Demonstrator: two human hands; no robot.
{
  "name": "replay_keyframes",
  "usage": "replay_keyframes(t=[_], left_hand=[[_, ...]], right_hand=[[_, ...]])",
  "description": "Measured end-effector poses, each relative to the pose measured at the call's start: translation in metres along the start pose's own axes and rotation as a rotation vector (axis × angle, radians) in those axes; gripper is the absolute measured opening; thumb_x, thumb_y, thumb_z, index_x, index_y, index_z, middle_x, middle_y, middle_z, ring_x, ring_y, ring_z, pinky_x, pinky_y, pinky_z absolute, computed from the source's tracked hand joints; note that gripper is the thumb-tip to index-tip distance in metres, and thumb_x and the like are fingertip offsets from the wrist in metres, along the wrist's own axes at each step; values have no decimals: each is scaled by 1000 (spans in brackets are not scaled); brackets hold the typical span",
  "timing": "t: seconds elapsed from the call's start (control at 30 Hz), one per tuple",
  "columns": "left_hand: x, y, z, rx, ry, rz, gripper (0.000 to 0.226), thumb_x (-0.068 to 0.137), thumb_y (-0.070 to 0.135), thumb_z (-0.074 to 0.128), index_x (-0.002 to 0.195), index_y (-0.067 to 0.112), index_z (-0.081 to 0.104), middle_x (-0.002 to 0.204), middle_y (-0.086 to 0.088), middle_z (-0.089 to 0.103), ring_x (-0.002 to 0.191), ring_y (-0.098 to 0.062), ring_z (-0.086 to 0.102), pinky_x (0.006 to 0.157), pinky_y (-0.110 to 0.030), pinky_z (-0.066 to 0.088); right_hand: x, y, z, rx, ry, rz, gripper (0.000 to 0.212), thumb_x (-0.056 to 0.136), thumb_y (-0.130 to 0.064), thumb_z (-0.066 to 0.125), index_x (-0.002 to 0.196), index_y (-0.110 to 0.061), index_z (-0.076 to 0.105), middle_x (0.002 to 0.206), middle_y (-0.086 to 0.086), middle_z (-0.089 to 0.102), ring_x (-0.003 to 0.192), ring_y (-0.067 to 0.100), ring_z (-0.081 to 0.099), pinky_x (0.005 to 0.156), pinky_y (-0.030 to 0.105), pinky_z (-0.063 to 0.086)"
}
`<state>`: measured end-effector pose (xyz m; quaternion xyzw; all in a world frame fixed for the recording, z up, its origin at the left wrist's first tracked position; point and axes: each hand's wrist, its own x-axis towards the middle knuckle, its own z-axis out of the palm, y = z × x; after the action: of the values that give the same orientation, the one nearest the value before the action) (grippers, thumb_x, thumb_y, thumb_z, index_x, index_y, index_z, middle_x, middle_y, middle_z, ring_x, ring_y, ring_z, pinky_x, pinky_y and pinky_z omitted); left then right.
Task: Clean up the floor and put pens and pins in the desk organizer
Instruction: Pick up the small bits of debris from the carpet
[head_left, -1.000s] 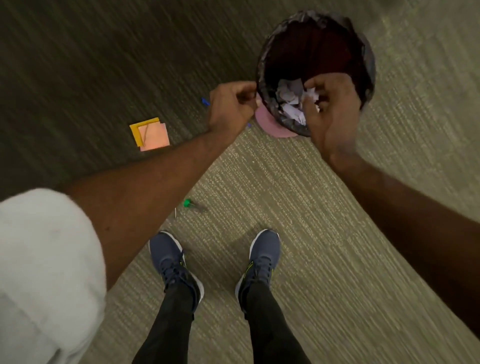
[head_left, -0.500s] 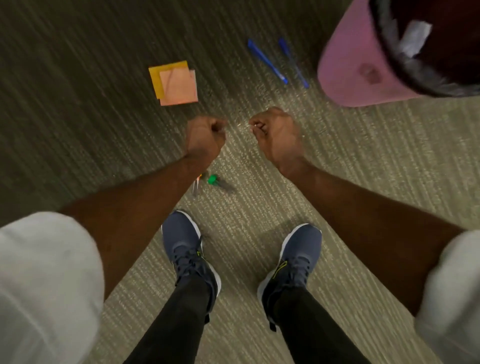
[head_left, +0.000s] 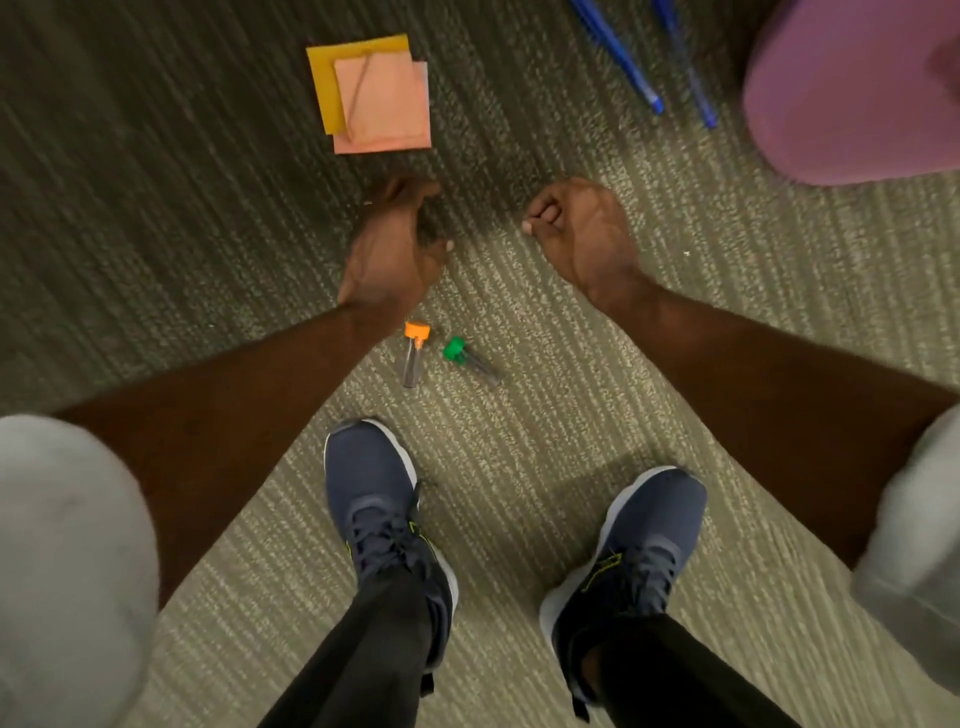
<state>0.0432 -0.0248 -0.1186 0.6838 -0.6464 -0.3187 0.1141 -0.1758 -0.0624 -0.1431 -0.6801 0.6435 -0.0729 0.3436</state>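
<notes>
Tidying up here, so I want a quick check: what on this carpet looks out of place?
Several things lie loose on the carpet: two pins, orange and green, near the shoes; sticky notes beyond the hands; two blue pens beside the pink bin.

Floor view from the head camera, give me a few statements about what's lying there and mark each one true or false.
1. Two blue pens lie on the carpet near the pink bin. True.
2. The sticky notes are in the left hand. False: they lie on the carpet beyond it.
3. An orange-capped tube and a green-capped tube lie between the hands and the shoes. True.
4. The right hand holds a pen. False: it is curled, with no pen in it.
</notes>
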Motion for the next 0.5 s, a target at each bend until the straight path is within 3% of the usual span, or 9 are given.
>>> replay_keyframes(t=[0.13, 0.2, 0.3, 0.4, 0.5], left_hand=[[5, -6, -1, 33, -5, -36, 58, 78, 20, 77, 131, 13, 55, 134, -8, 53, 125, -24, 52, 103, -30, 44], [6, -6, -1, 52, -9, -36, 58, 78, 20, 77, 131, 13, 56, 135, -8, 52, 126, -25, 51, 104, -33, 45], [4, 1, -2, 53, -25, -43, 56, 81, 19, 76, 132, 14, 54, 133, -7, 52, 123, -24, 52, 99, -33, 48], [0, 17, -2, -10, -73, -18, 51, 85, 17, 73, 132, 15, 54, 129, -5, 56, 114, -17, 54, 94, -22, 46], [-5, 46, 3, -116, -103, 10, 54, 87, 19, 73, 137, 18, 51, 137, -3, 54, 126, -14, 51, 107, -27, 45]], right_hand=[[10, 0, -4, -101, -141, -77, 24, 81, -27, 49, 89, -15, 68, 88, -1, 63, 81, 16, 60, 73, 26, 46], [8, -1, -4, -163, -177, -119, 21, 82, -23, 51, 95, -11, 63, 91, 1, 54, 83, 17, 52, 71, 21, 40], [2, -4, -6, -284, -150, -129, 15, 90, -10, 53, 103, -9, 58, 95, -1, 47, 81, 14, 45, 65, 18, 35], [-9, -14, -22, -212, -88, -122, 16, 91, -6, 50, 105, -4, 57, 106, 14, 55, 92, 28, 55, 77, 35, 50], [-29, -26, -61, -73, 65, -136, 15, 97, -9, 42, 104, -4, 54, 96, 13, 56, 78, 20, 51, 66, 29, 42]])
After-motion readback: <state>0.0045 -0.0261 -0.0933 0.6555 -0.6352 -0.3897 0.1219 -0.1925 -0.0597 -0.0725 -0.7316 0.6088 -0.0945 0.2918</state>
